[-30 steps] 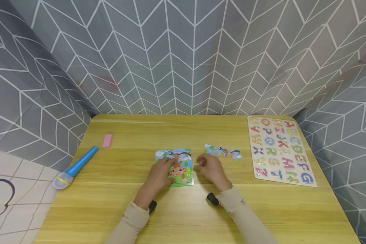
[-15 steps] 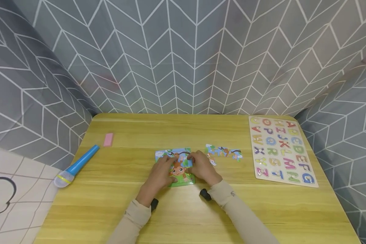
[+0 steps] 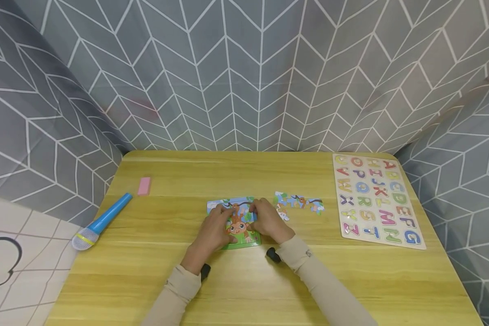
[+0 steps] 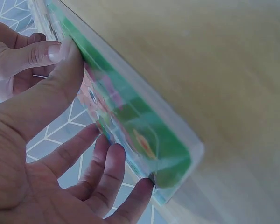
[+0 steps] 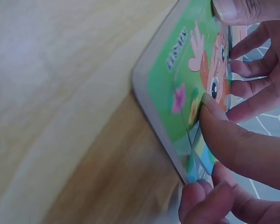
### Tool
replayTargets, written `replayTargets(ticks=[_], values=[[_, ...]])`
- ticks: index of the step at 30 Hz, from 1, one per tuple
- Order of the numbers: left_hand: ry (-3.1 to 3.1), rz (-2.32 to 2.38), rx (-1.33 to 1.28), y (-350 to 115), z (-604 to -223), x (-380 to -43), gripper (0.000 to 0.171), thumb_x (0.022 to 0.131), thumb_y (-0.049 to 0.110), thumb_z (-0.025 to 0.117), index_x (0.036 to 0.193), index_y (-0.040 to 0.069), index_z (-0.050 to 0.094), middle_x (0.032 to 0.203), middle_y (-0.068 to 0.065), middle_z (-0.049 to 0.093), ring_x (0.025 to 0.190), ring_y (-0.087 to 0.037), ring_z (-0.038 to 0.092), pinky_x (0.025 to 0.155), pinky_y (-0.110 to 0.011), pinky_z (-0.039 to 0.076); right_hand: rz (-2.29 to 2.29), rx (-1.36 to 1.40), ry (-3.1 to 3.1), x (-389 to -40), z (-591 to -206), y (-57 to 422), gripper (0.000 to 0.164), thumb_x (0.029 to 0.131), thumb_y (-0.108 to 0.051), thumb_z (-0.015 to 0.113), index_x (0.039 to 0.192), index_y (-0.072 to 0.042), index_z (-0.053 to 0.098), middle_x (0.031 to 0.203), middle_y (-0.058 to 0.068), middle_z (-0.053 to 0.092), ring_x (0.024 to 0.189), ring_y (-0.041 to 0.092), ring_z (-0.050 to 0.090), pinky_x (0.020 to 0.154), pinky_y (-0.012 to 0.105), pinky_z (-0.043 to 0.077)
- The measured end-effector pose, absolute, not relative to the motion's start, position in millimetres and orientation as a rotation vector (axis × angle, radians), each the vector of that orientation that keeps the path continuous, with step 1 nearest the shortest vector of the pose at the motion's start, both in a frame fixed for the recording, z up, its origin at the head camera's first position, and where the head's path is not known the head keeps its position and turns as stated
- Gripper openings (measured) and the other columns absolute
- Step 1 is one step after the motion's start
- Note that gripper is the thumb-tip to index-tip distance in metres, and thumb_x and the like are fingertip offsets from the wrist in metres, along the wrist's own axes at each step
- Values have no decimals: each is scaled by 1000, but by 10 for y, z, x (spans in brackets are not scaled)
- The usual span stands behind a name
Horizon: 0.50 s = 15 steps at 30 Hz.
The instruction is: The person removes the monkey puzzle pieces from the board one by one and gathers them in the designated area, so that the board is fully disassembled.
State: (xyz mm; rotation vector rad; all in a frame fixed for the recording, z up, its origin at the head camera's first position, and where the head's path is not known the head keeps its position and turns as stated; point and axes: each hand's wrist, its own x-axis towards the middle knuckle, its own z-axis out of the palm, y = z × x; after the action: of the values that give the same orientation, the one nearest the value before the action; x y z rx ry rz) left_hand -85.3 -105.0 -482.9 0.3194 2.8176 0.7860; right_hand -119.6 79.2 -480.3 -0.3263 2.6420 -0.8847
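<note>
The monkey jigsaw puzzle (image 3: 242, 245) lies in its shallow tray near the middle of the table, green along its near edge. My left hand (image 3: 213, 226) rests on its left side. In the left wrist view, the extended fingertips (image 4: 114, 156) touch the picture and the thumb (image 4: 65, 79) reaches over it. On the right side, my right hand (image 3: 268, 222) bends its thumb and fingers over a puzzle piece (image 5: 203, 158) at the tray's edge, pinching it; the fingers hide most of that piece. Both palms cover parts of the picture.
Several loose puzzle pieces (image 3: 299, 201) lie right of the tray. Farther right is a white alphabet board (image 3: 376, 201) with coloured letters. A pink block (image 3: 144, 186) and a blue toy microphone (image 3: 103, 222) lie on the left. A patterned grey curtain (image 3: 244, 81) hangs behind the table.
My right hand has moved left from beside the loose pieces onto the puzzle's right side, uncovering a piece there. My left hand stays on the puzzle.
</note>
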Motion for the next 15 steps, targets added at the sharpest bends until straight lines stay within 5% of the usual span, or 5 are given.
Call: replayTargets(ticks=[15], values=[[2815,827,318,-1058,-4813,-857,87,65,17,95,142,15,55,112,-8,57,88,-21,51,73,-34,47,-1026,-327,2588,-1147,-4844,809,36,83,-10,82,106,-6,55,86,6,60,72,15,54,63,25,47]])
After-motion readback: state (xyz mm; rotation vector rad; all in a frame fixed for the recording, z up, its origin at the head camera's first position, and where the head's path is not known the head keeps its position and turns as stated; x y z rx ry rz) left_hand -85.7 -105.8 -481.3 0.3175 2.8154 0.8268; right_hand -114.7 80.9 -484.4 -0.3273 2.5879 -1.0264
